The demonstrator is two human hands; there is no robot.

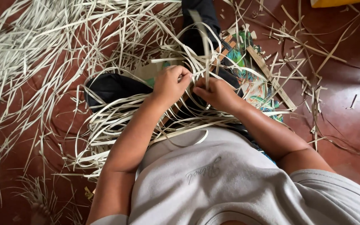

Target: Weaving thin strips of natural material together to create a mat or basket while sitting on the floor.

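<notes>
We pinch pale strips in left hand and right hand; weaving barely begun, most strips loose on the floor.

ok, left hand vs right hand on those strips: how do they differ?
The left hand is curled into a fist around a bundle of pale strips; the right hand pinches a single upright strip between its fingertips. The left hand sits slightly higher in the picture, the right lower and nearer the patterned cloth. Both are bare and meet over the lap, almost touching.
</notes>
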